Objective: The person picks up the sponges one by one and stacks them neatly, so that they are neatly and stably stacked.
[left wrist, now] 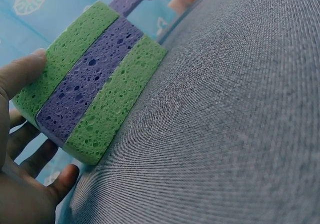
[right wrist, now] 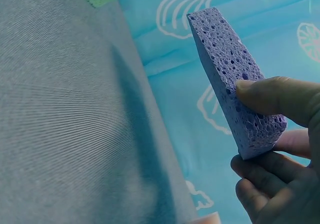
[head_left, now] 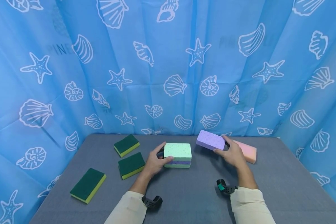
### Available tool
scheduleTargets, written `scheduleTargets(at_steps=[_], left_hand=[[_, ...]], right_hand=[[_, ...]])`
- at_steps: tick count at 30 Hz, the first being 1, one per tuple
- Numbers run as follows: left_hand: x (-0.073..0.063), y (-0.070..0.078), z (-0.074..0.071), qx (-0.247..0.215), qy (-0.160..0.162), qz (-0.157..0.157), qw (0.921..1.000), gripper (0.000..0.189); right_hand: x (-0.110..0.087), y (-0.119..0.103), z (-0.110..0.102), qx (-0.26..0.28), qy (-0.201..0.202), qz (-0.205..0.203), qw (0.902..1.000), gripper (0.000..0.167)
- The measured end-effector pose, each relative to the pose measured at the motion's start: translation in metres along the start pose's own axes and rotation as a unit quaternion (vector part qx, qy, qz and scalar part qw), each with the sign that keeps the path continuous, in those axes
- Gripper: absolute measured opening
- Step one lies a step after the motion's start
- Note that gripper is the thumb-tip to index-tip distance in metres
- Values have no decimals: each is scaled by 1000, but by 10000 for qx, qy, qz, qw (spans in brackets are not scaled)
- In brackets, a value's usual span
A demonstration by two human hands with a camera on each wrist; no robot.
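A stack of three sponges stands mid-table: a light green sponge [head_left: 177, 151] on top, a purple sponge [head_left: 182, 162] between, another green sponge [head_left: 177, 166] underneath. My left hand [head_left: 154, 161] holds the top green sponge at its left end, thumb on the front face and index finger at the back corner. To the right of the stack, my right hand [head_left: 232, 154] grips a second purple sponge [head_left: 210, 140] by its right end, raised over the table and tilted. Its thumb lies on the porous side in the right wrist view. A pink-orange sponge [head_left: 248, 152] lies behind that hand, partly hidden.
Three dark green and yellow scouring sponges lie on the left: one at the back [head_left: 127, 145], one beside my left hand [head_left: 131, 165], one nearer the front [head_left: 88, 185]. A blue shell-patterned curtain [head_left: 173, 102] hangs along the far edge of the grey table [head_left: 196, 199].
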State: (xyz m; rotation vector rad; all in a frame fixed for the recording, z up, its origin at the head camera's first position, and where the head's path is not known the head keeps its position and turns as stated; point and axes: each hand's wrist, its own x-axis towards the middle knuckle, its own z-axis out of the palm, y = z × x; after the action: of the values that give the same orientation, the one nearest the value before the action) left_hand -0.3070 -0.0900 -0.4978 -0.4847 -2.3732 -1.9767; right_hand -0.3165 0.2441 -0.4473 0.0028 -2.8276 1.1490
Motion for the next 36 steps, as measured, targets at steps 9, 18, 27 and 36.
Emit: scheduleTargets(at_steps=[9,18,27,36], left_hand=[[2,0,0,140,56,82,9999,73],[0,4,0,163,-18,80,9998,71],[-12,39,-3,118,-175,100,9997,67],[-13,40,-3,72,-154,92,9998,67]], right_hand=[[-3,-8,-7,215,82,-160,9996,86],[-9,-17,-14,438,159,-169,9988,88],[-15,-27,-22,577,231,-549,9966,89],[-19,-37,-27,965,242,-914,9908,89]])
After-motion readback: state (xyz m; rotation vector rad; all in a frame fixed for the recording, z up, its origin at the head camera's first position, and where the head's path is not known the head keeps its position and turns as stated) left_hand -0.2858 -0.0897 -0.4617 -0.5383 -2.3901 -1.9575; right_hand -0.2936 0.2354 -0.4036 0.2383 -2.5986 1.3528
